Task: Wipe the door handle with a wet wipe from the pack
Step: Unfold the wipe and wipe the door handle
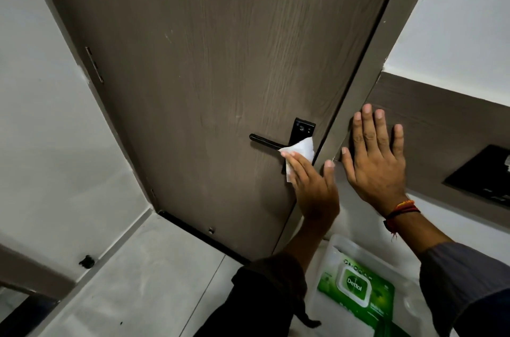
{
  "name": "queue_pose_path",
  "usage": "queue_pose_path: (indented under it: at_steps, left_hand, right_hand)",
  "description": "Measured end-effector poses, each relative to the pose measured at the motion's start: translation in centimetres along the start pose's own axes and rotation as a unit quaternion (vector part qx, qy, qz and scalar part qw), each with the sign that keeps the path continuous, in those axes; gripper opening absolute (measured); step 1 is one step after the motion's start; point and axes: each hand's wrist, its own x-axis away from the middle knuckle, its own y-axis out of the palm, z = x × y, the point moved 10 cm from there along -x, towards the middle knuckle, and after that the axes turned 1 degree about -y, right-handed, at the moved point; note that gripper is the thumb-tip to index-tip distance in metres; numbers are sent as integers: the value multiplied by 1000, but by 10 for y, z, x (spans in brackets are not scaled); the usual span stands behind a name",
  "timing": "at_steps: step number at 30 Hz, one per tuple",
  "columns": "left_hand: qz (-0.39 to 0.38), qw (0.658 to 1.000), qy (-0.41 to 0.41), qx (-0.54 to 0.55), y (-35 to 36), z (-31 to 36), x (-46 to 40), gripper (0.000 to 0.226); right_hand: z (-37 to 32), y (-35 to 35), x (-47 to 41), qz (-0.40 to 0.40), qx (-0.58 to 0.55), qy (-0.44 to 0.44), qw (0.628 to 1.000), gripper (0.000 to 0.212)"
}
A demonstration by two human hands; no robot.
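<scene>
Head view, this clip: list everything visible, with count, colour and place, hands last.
Wood-grain door: one, grey-brown, centre, shut.
Black lever door handle on its backplate: one, door's right edge.
White wet wipe: one, pressed on the backplate.
Green wet-wipe pack: one, lid closed, bottom right, on a white surface.
Metal hinges: two, door's left edge.
Black wall panel: one, right wall.
Black doorstop: one, lower left wall.
Grey floor: bottom left.
Left hand: one, flat on the wipe.
Right hand: one, open, flat against the frame; red thread wristband.
</scene>
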Motion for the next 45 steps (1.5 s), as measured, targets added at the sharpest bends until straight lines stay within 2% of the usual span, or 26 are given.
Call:
queue_pose_path:
  at_steps: [5, 7, 10, 16, 18, 20, 22, 25, 27, 30, 35, 41, 45]
  left_hand:
    - [53, 995, -85, 23, -29, -23, -49, 84]
    - [43, 998, -34, -9, -28, -12, -38, 86]
    - [-3, 987, 105, -124, -13, 2, -6, 89]
    - [8, 976, 120, -180, -60, -41, -70, 85]
    - [-20, 965, 192, -176, -46, -28, -55, 84]
    - [-47, 938, 273, -207, -29, -19, -36, 86]
    - [-50, 933, 268, -235, -35, -30, -47, 86]
    - [-15, 951, 206, -231, -60, -48, -74, 82]
    - [-38, 940, 258, -219, -52, -36, -64, 78]
    - [-58, 903, 354, -236, -33, -21, -42, 71]
    - [-53, 888, 364, -277, -27, -21, -45, 72]
    - [-52, 866, 420, -265, -20, -1, -53, 72]
    - [-34, 866, 452, -212, -33, 10, -49, 48]
  right_hand:
    - [2, -1, 2, 3, 17, -29, 999, 71]
    - [2, -1, 3, 3, 16, -32, 999, 72]
    - [2, 1, 3, 9, 17, -30, 999, 73]
    - [0, 0, 3, 17, 24, -35, 999, 72]
    - [0, -1, 3, 21, 25, -31, 999, 73]
    - [0, -2, 3, 24, 26, -31, 999, 73]
    - [1, -3, 3, 21, 26, -31, 999, 73]
    - [0, -2, 4, 19, 27, -32, 999, 72]
    - [0, -3, 4, 23, 31, -30, 999, 72]
    - [-1, -1, 3, 22, 32, -24, 999, 73]
    - [-2, 2, 4, 14, 37, -10, 999, 72]
    - [-2, 2, 5, 7, 41, -5, 999, 73]
    - [-3, 0, 4, 2, 32, 1, 999, 73]
